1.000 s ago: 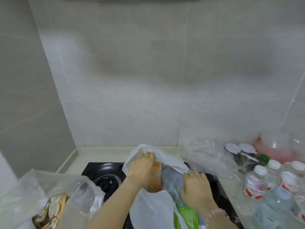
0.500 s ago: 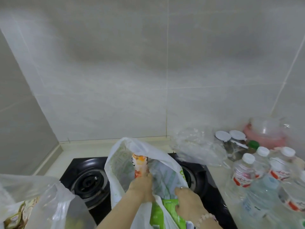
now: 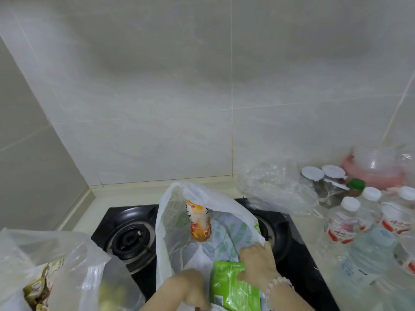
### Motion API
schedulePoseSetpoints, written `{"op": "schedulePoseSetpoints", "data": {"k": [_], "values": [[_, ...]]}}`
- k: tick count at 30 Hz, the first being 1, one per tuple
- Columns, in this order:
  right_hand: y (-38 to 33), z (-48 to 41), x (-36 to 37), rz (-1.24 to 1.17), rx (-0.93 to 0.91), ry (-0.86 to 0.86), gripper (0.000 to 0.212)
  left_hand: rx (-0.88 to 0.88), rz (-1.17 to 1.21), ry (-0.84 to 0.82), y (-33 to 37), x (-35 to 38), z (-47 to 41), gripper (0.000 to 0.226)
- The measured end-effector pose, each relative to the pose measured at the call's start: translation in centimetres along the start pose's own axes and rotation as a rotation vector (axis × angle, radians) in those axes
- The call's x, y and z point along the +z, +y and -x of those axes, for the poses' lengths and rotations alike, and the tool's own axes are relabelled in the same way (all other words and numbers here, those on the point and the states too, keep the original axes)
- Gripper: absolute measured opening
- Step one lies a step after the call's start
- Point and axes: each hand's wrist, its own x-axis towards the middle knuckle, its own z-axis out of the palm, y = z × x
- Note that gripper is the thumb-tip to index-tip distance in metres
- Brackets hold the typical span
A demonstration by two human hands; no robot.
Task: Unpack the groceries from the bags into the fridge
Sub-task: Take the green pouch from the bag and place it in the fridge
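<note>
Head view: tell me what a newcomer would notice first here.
The orange bottle stands roughly upright inside the open white bag on the black gas stove, mid-frame. A bright green packet lies at the bag's near edge, where the right hand grips the rim. White-capped water bottles crowd the counter on the right.

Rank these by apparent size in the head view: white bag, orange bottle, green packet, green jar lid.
1. white bag
2. green packet, nearer the camera and partly covered, so its lead over the bottle is unsure
3. orange bottle
4. green jar lid, clearly smallest, though farther off
</note>
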Motion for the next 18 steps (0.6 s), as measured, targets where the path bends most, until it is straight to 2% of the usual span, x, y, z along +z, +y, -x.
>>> {"op": "schedulePoseSetpoints", "data": {"k": [3, 6, 7, 10, 12, 15, 18], "values": [[-0.5, 0.1, -1.6, -0.079, -0.003, -0.003, 0.028, 0.072, 0.049, -0.036, -0.1, -0.8, 0.2, 0.042], [-1.2, 0.2, -2.9, -0.101, -0.033, 0.027, 0.019, 0.155, 0.194, 0.07, -0.1, -0.8, 0.4, 0.029], [-1.5, 0.2, -3.3, -0.106, -0.044, 0.031, 0.019, 0.186, 0.249, 0.135, -0.1, -0.5, 0.4, 0.035], [-2.2, 0.6, -4.7, -0.131, -0.084, 0.063, 0.016, 0.218, 0.289, 0.349, -0.3, 0.5, 0.4, 0.082], [-2.6, 0.7, -5.9, -0.23, -0.083, 0.082, 0.011, 0.252, 0.329, 0.447, -0.2, 1.2, 0.7, 0.102], [-2.9, 0.7, -8.2, -0.441, 0.009, 0.126, 0.01, 0.39, 0.459, 0.694, 0.2, 2.6, 1.0, 0.118], [-2.7, 1.1, -11.0, -0.715, 0.089, 0.156, 0.018, 0.425, 0.604, 1.025, 0.6, 3.6, 1.0, 0.116]]}}
